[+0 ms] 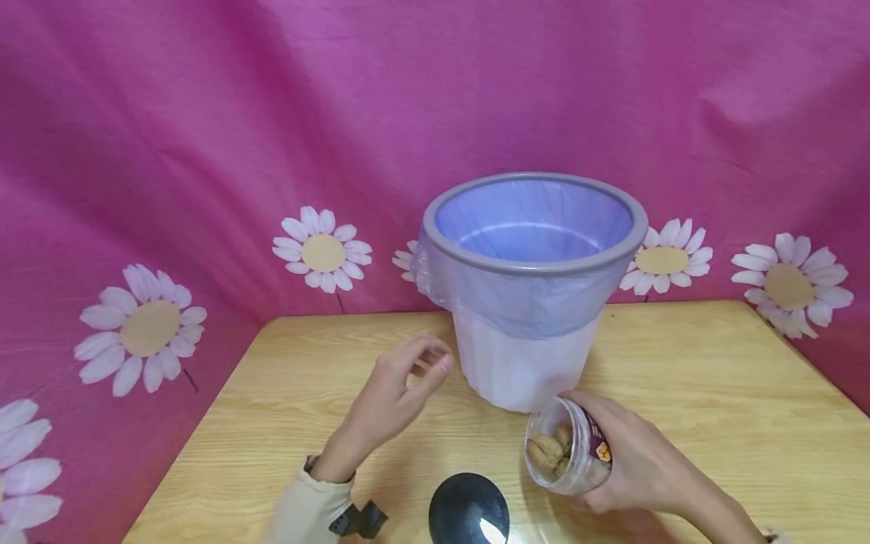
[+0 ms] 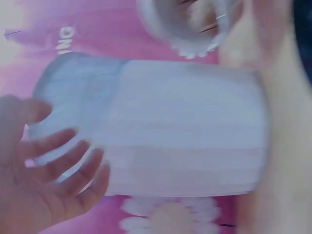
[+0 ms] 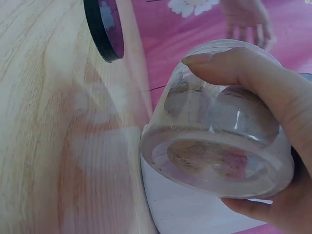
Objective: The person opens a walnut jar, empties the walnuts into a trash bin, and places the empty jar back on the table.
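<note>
Pink cloth backdrop (image 1: 204, 113) w/ white daisies fills everything behind and beside us. Next down, the light wood table (image 1: 714, 378), then the bin (image 1: 523, 363) standing upright at its far middle, grey rim, bluish liner folded over the top half. Our right hand (image 1: 639, 461) has fingers and thumb curled round a clear plastic jar (image 1: 567, 453), tilted w/ its open mouth toward us and to the left, walnuts visible inside; jar sits just in front of the bin's base, nr the table's front edge. Our left hand (image 1: 401, 393) hovers left of the bin, fingers loosely bent, holding nothing, not touching bin or jar. Smallest: dark round lid (image 1: 469, 510) flat on the table between our wrists, apart from the jar.
</note>
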Demonstrator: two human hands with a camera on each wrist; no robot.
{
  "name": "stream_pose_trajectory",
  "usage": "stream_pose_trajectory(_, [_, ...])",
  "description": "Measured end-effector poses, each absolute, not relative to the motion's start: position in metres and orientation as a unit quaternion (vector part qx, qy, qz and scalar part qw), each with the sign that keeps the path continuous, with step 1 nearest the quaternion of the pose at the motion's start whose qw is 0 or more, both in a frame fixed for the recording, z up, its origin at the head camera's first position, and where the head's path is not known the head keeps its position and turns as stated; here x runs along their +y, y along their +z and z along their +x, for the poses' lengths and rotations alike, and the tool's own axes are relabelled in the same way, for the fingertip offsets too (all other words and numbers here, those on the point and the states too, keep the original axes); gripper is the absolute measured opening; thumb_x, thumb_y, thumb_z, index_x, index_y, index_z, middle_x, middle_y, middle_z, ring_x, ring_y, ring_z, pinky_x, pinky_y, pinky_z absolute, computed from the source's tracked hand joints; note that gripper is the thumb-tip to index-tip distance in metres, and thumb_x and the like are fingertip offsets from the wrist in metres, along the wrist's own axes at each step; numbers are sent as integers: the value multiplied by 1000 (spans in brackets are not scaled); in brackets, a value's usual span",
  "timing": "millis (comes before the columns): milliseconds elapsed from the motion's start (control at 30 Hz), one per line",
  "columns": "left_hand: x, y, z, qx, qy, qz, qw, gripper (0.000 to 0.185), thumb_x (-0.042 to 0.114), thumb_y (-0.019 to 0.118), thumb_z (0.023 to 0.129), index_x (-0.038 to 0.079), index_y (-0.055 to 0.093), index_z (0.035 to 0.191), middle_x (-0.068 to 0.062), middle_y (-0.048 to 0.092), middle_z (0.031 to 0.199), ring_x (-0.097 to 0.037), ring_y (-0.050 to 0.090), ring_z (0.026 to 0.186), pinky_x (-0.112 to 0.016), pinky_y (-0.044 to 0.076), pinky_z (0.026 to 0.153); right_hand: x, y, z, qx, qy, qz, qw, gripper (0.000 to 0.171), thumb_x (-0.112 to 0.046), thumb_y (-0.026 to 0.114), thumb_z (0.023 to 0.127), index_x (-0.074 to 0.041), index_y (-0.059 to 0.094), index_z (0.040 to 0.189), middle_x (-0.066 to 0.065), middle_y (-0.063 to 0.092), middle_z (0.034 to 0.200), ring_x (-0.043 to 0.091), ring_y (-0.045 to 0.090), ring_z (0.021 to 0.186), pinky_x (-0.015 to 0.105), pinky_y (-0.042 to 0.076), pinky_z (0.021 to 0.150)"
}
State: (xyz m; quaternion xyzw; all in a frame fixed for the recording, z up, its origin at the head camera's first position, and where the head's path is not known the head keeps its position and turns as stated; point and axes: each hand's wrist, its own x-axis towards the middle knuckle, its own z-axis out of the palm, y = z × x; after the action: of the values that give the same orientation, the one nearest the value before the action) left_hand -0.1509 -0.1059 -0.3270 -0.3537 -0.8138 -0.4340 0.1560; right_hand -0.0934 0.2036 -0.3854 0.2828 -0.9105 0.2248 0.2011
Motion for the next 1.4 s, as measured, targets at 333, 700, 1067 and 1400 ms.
stream_pose_trajectory(333, [-102, -253, -181, -821, -441, -283, 226, 30, 26, 48, 100, 1, 65, 104, -8, 63, 89, -18, 62, 79, -35, 52, 70, 204, -386, -94, -910, 218, 285, 206, 109, -39, 95, 32, -10, 53, 128, -6, 60, 114, 9, 59, 96, 37, 54, 79])
stream_pose_trajectory(700, [-89, -218, -209, -868, -392, -226, 202, 33, 31, 46, 100, 3, 63, 99, -10, 61, 92, -22, 58, 83, -35, 47, 74, 207, -385, -93, -914, 219, 280, 196, 109, -40, 95, 33, -10, 52, 128, -5, 60, 115, 11, 58, 97, 39, 54, 80])
stream_pose_trajectory(1067, [-83, -208, -221, -900, -317, -211, 212, 35, 35, 45, 100, 6, 53, 83, -8, 51, 81, -23, 49, 82, -35, 42, 71, 207, -384, -94, -912, 220, 282, 199, 109, -39, 94, 32, -10, 52, 128, -6, 60, 114, 10, 59, 97, 38, 54, 81])
stream_pose_trajectory(1400, [-76, -202, -227, -945, -215, -170, 179, 44, 45, 38, 99, 6, 54, 89, -9, 54, 85, -24, 54, 79, -39, 46, 67, 208, -384, -94, -914, 224, 280, 192, 108, -39, 94, 33, -12, 52, 128, -8, 59, 113, 8, 57, 95, 37, 54, 80])
